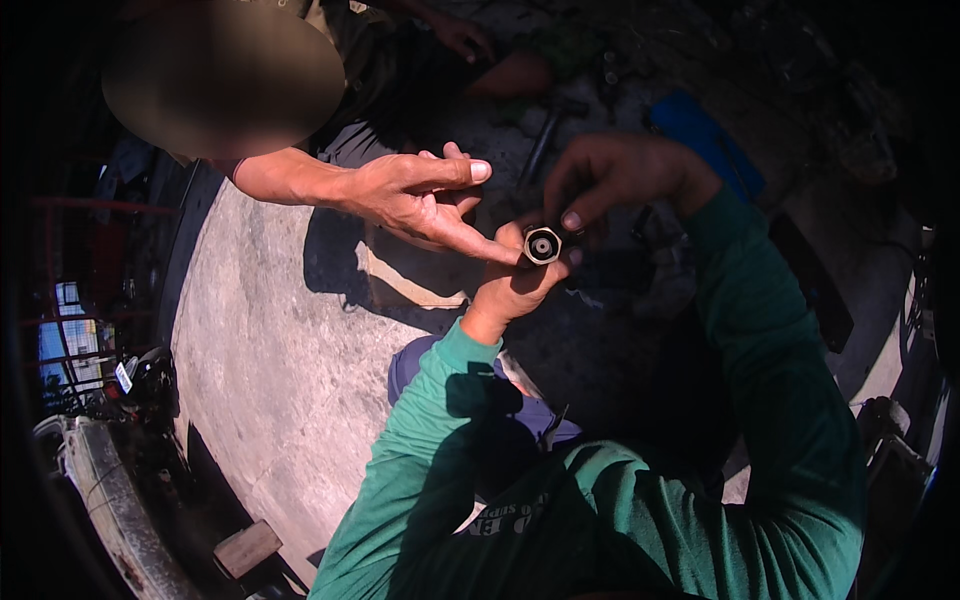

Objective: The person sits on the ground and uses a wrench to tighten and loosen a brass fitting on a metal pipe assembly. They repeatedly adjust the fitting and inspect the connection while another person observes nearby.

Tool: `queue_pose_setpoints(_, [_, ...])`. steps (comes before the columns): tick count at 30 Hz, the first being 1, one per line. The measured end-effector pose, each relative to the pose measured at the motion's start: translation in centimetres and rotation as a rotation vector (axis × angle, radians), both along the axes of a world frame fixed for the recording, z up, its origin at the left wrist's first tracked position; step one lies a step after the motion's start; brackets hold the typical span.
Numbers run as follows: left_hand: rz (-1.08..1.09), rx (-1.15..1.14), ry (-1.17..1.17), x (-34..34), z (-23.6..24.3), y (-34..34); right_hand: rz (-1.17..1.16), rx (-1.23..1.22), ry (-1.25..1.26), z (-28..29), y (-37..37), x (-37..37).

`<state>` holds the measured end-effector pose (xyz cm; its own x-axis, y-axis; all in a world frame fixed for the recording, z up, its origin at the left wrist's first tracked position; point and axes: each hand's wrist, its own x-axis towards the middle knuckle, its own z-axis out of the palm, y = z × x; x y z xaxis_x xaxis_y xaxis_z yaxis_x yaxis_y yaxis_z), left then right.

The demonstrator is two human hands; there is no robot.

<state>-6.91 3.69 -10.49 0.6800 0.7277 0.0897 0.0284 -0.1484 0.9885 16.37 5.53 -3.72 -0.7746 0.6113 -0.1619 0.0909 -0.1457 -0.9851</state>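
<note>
A metal fitting with a hexagonal end [543, 246] faces up, its round bore showing a smaller ring inside. My left hand [512, 292] is closed around it, green sleeve behind the wrist. Just beyond and to the right, my right hand [625, 178] is bent down in shadow. Its thumb and fingers are drawn together close to the fitting, and what they pinch, if anything, is too dark to make out. From the far left a co-worker's hand [415, 200] reaches in, its index fingertip at the left side of the fitting.
The co-worker is low down at the far left. A hammer [541, 145] lies on the concrete floor [260, 330] beyond the hands, with a blue object [710, 145] to its right. A wooden block [247, 549] and a worn metal beam [115, 500] are at the near left.
</note>
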Motion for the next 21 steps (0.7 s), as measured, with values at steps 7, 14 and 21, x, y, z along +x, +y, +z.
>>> queue_pose_setpoints(7, [-0.005,-0.107,-0.023,0.1,2.7,-0.6,-0.117,0.084,-0.02,-1.6,0.5,0.7])
queue_pose_setpoints(14, [0.08,-0.25,0.093,1.6,1.6,-1.0,-0.282,-0.026,-0.174,-2.0,0.6,2.4])
queue_pose_setpoints(21, [0.084,-0.395,0.049,1.5,0.9,-1.0,-0.633,0.296,-0.623,-11.0,3.4,14.3])
